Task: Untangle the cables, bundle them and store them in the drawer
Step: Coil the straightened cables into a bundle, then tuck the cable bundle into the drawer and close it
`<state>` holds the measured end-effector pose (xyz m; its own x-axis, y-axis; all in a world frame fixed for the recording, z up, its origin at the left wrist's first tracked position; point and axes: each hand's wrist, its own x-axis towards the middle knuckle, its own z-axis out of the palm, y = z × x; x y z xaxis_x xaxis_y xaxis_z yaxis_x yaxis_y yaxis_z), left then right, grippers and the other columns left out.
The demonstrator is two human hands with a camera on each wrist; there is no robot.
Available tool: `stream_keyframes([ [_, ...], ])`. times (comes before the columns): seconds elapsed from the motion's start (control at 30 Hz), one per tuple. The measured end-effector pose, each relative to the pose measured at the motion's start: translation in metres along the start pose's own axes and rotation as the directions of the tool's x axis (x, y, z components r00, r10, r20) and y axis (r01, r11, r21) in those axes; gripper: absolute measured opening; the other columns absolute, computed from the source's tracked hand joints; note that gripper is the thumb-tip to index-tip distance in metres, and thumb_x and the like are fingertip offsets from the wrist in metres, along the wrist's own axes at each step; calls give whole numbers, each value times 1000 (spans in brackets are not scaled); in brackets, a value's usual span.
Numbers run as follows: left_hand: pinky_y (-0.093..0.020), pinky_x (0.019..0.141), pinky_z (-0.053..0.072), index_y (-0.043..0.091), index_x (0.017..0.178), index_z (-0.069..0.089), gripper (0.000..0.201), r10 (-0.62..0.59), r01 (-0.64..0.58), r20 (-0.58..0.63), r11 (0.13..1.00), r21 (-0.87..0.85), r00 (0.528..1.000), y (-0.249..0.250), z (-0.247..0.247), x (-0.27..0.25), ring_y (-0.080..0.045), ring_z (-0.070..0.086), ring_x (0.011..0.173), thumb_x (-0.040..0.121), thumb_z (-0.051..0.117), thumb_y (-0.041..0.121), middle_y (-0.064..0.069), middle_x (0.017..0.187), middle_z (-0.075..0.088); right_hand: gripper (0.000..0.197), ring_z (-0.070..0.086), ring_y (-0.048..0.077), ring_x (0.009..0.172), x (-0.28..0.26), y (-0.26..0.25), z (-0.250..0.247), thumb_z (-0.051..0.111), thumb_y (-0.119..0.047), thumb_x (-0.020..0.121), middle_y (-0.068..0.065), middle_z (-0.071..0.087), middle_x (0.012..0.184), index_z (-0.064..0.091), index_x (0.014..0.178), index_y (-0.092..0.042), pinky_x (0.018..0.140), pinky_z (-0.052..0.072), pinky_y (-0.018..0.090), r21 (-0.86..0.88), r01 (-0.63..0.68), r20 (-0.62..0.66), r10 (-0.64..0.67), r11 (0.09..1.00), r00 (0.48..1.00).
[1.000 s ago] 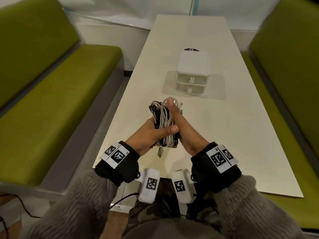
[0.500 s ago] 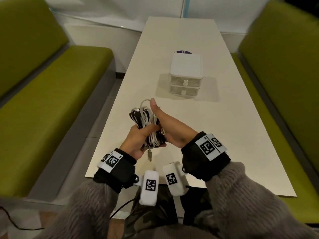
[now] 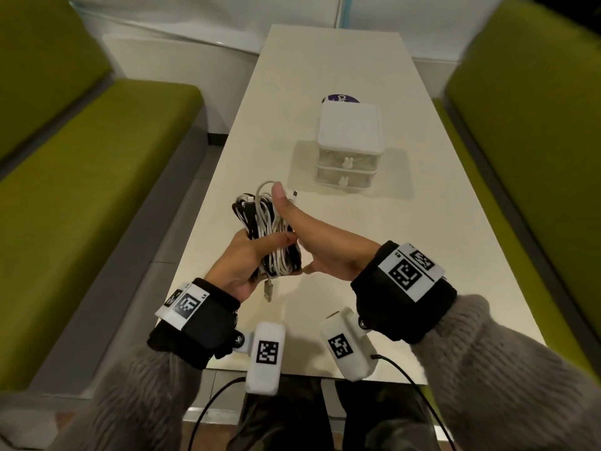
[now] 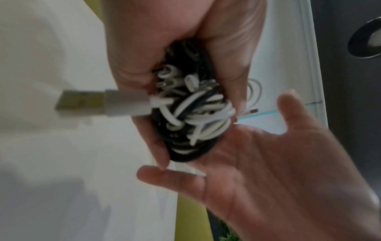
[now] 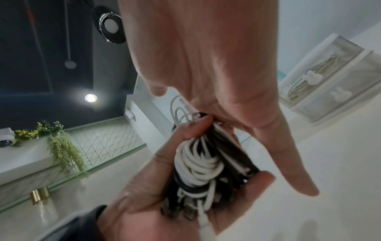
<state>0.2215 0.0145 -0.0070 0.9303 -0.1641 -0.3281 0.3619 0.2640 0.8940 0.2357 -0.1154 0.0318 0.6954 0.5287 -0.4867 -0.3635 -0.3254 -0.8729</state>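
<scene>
A bundle of coiled white and black cables (image 3: pixel 271 236) is held above the near end of the white table (image 3: pixel 406 242). My left hand (image 3: pixel 250 258) grips it around the middle, thumb across the front. A USB plug (image 3: pixel 268 291) hangs from the bundle's lower end. My right hand (image 3: pixel 312 239) lies flat against the bundle's right side, fingers straight and thumb up. The left wrist view shows the bundle (image 4: pixel 195 117) in my left hand (image 4: pixel 164 32) with the right palm (image 4: pixel 268 171) beside it. The small white two-drawer unit (image 3: pixel 349 148) stands farther up the table, both drawers closed.
Green benches (image 3: pixel 97 177) run along both long sides of the table. A dark purple round object (image 3: pixel 341 98) lies behind the drawer unit. In the right wrist view the upper drawer (image 5: pixel 321 73) holds a coiled cable behind its clear front.
The hands and the bundle have drifted left and lower in the view as the head moved. The left hand keeps its grip; the right hand stays flat against the bundle.
</scene>
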Motion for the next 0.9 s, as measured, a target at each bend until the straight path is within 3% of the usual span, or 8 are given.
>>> stream_keyframes([
  [0.1, -53, 70, 57, 6, 98, 62, 24, 25, -24, -61, 1000, 14, 998, 2, -3, 11, -31, 63, 77, 76, 67, -2, -14, 85, 62, 71, 7, 18, 148, -10, -6, -11, 10, -79, 81, -10, 9, 161, 15, 146, -51, 114, 12, 60, -77, -19, -20, 17, 997, 1000],
  [0.2, -58, 73, 55, 4, 93, 60, 17, 29, -26, -126, 999, 29, 992, -1, -12, 20, -27, 59, 65, 79, 65, -4, -10, 71, 55, 78, 4, 21, 148, 9, -6, -39, 6, -80, 82, -3, 7, 161, 12, 150, -42, 116, 8, 59, -321, -6, -207, -64, 947, 976],
  [0.33, -69, 81, 44, 3, 91, 59, 32, 5, 5, -128, 997, 78, 992, -6, -24, 21, -33, 63, 60, 64, 73, 10, -11, 65, 60, 84, -4, 30, 148, 50, -9, -98, 22, -74, 88, 8, -5, 162, 10, 154, -22, 116, 9, 59, -650, -252, -563, -231, 717, 794],
  [0.4, -60, 67, 54, 2, 92, 58, 30, 0, 10, -118, 996, 84, 993, -7, -26, 20, -34, 63, 61, 67, 73, 7, -14, 69, 58, 74, -13, 27, 147, 60, -14, -122, 34, -59, 95, 6, -16, 160, 3, 154, -26, 114, 8, 61, -724, -361, -594, -265, 588, 760],
  [0.47, -48, 57, 57, 2, 95, 58, 33, -12, 21, -100, 996, 83, 995, -7, -25, 19, -34, 63, 62, 66, 73, 7, -15, 72, 56, 75, -16, 26, 147, 72, -20, -140, 43, -53, 95, 6, -19, 160, 0, 152, -32, 113, 8, 63, -750, -420, -598, -255, 511, 759],
  [0.63, -73, 83, 38, -2, 103, 58, 48, -15, 21, -85, 997, 70, 996, -12, -24, 23, -30, 64, 57, 60, 75, 14, -10, 62, 60, 77, -14, 31, 146, 97, -11, -164, 48, -56, 91, 5, -16, 160, -1, 150, -44, 110, 9, 67, -767, -464, -589, -199, 443, 783],
  [0.73, -75, 87, 32, -5, 107, 56, 48, -42, 49, -104, 997, 67, 994, -16, -20, 22, -30, 64, 55, 65, 70, 11, -10, 61, 60, 63, -3, 34, 146, 93, -6, -164, 43, -43, 97, 6, -3, 161, 8, 150, -42, 112, 19, 61, -780, -438, -580, -253, 446, 775],
  [0.9, -61, 72, 54, 2, 89, 59, 22, -42, 55, -110, 992, 114, 993, -19, -6, 18, -28, 61, 55, 70, 71, 1, -11, 64, 57, 51, 7, 34, 145, 66, 4, -150, 35, -35, 101, 9, 9, 160, 18, 148, -44, 115, 19, 54, -813, -355, -505, -256, 462, 824],
])
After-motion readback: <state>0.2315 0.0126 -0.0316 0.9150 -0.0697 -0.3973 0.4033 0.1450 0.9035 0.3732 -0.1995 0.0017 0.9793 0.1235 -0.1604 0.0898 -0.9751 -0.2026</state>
